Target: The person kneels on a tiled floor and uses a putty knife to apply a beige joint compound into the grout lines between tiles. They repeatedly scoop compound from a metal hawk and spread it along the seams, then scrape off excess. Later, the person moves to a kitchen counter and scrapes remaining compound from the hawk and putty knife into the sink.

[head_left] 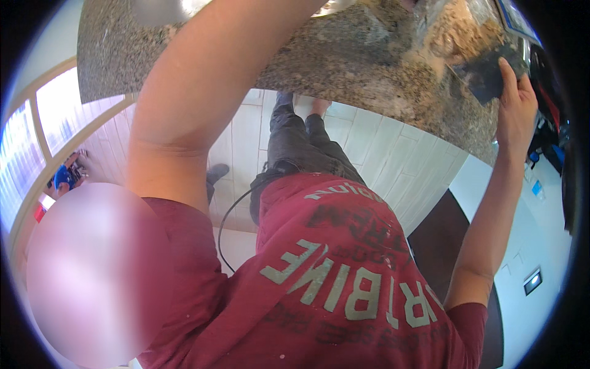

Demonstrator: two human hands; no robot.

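At the far right of the counter, my right hand [517, 111] is closed on the edge of a dark, flat, thin sheet [488, 75]; its exact kind I cannot make out. The sheet lies against a clear plastic bag [430, 24] holding a light-brown crumbly material [458, 29], and partly covers it. Some of the same brown powder is smeared on the speckled stone counter [344, 67] beside the bag. My left arm [203, 74] reaches across the counter and leaves the picture at the top, so the left hand is out of sight.
Shiny rounded metal pieces [335, 6] show at the counter's far edge. Dark items and a red one crowd the right rim, next to a clear bottle [538, 190]. The counter's curved near edge runs in front of me above a pale tiled floor [393, 154].
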